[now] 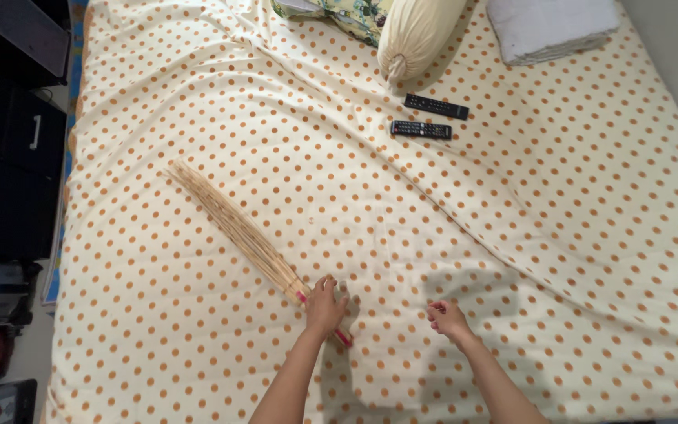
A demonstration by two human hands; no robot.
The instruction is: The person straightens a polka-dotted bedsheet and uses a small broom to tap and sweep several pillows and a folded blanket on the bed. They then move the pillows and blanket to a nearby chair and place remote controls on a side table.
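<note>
Broom [233,224] of thin pale straw sticks lies diagonally on the bed sheet [512,235], cream cloth with orange dots, creased. Red handle end mostly hidden under the left hand [326,305], which is closed around it. Right hand [447,318] loosely curled, holding nothing, hovering over the sheet

Polka-dot bed [590,235] beside dark drawers [5,133].

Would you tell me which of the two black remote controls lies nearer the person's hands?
The lower remote, lying nearly level; the other remote sits above it, closer to the bolster pillow, and tilts down to the right.
</note>
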